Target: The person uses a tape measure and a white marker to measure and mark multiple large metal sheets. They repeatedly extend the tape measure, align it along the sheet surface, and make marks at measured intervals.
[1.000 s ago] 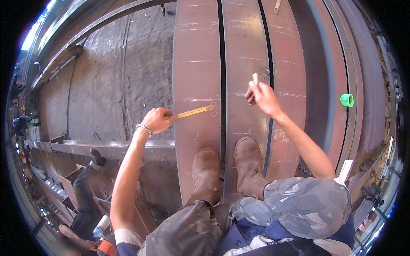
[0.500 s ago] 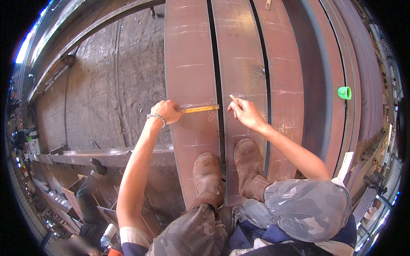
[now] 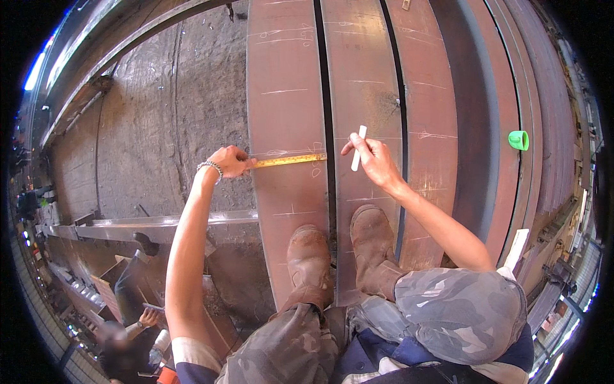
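Note:
My left hand is closed on one end of a yellow measuring tape, just past the left edge of the leftmost steel beam. The tape lies straight across that beam and reaches its right edge. White chalk lines and scribbled marks cross the beam beside it. Over the second beam, my right hand grips a white chalk stick between thumb and fingers, held up at a slant. The chalk's tip appears clear of the steel.
My boots stand on the two left beams, with a dark gap between. More beams lie to the right, with a green cup on one. Rough dark ground lies left. Another person is at the lower left.
My left hand has moved left, off the beam, and more tape shows. My right hand has turned the chalk upright and shifted slightly right. The person at lower left has moved further into view.

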`<action>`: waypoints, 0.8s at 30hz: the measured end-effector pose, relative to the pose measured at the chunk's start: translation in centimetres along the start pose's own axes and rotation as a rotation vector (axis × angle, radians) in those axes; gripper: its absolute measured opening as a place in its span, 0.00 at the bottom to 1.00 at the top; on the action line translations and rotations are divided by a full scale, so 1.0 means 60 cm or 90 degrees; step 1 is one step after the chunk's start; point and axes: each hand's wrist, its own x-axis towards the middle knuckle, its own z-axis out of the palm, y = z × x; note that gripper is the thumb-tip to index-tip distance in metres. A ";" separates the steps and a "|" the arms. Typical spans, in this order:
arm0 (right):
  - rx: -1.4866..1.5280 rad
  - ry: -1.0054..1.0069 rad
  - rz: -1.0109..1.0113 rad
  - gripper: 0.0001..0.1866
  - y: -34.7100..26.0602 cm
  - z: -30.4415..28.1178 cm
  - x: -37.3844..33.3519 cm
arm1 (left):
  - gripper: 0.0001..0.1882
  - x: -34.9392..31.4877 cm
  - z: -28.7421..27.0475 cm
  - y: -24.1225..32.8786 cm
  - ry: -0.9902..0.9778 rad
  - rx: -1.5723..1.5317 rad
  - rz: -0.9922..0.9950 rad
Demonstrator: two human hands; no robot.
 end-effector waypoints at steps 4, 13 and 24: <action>-0.015 -0.003 -0.002 0.26 -0.013 0.011 0.012 | 0.27 0.010 0.002 -0.003 0.010 0.009 -0.002; 0.134 -0.142 -0.028 0.09 -0.041 0.057 0.026 | 0.23 0.021 -0.029 0.011 -0.079 -0.009 -0.015; 0.135 -0.232 -0.009 0.08 -0.038 0.124 0.092 | 0.23 0.012 -0.042 0.024 -0.088 -0.022 -0.027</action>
